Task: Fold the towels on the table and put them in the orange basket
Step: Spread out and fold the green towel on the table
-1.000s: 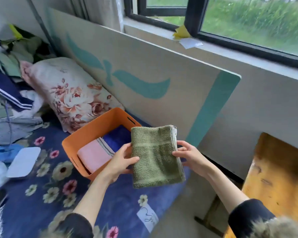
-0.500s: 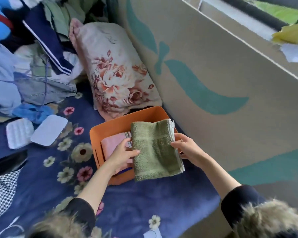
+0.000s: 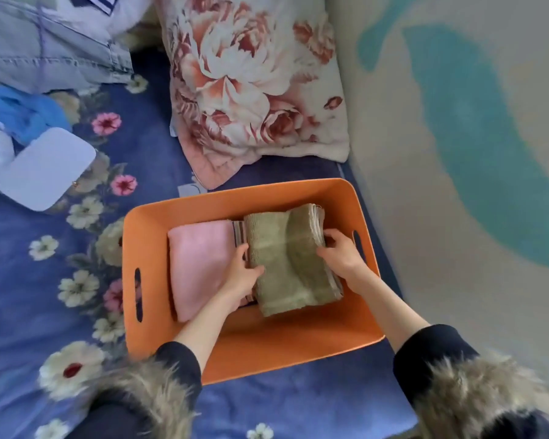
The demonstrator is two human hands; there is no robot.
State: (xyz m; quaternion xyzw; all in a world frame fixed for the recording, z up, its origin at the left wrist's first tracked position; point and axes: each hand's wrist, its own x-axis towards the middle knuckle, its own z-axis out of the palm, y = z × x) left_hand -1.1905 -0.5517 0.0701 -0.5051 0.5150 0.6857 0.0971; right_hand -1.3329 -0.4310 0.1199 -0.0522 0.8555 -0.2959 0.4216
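Resting between the two hands, the folded green towel lies inside the orange basket, its long axis running away from the person toward the far wall of the basket. The left hand holds its near-left edge, thumb lying over the top and fingers tucked down the side, so that grip is narrow and closed on the cloth. The right hand grips the opposite edge, fingers curled round the stacked layers there, between the towel and the basket's right wall with its handle slot. Both hands are equally near, one on each long side. Just to the left of the left grip lies a folded pink towel, with a striped edge of another cloth showing between the two. The green towel looks nearly seated, so the coming move seems to be settling it flat and letting go; the loose layers on the right side could splay as the fingers slide out.
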